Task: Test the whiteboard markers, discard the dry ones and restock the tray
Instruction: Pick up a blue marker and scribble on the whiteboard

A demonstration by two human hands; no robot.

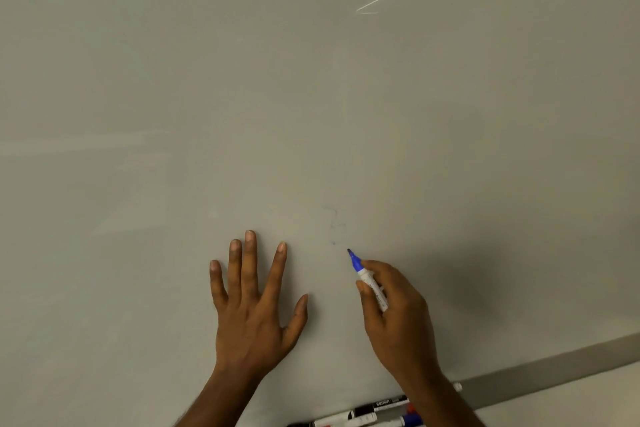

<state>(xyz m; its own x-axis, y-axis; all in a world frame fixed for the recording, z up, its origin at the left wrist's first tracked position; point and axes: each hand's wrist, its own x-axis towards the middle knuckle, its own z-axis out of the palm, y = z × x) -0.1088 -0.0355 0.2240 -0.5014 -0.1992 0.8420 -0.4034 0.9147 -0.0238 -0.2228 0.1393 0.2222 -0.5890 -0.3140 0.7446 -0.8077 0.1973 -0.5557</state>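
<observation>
The left hand [254, 315] lies flat on the whiteboard [311, 97], its fingers [249, 263] straight and spread wide, holding nothing. To its right there is a faint blue scribble [334, 220] on the board. Just below it, the right hand [398, 319] holds the uncapped blue marker [367, 279], fingers curled around the barrel, tip pointing up-left. Several capped markers [374, 414] lie on the tray [554, 371] at the lower edge.

The whiteboard [311, 97] was pale grey-white, with a faint blue scribble [335, 220] at eleven o'clock from the white-barrelled, blue-nibbed marker [369, 282]. At six o'clock, the tray markers [363, 418] showed white, black, red and blue against the grey tray [554, 371].
</observation>
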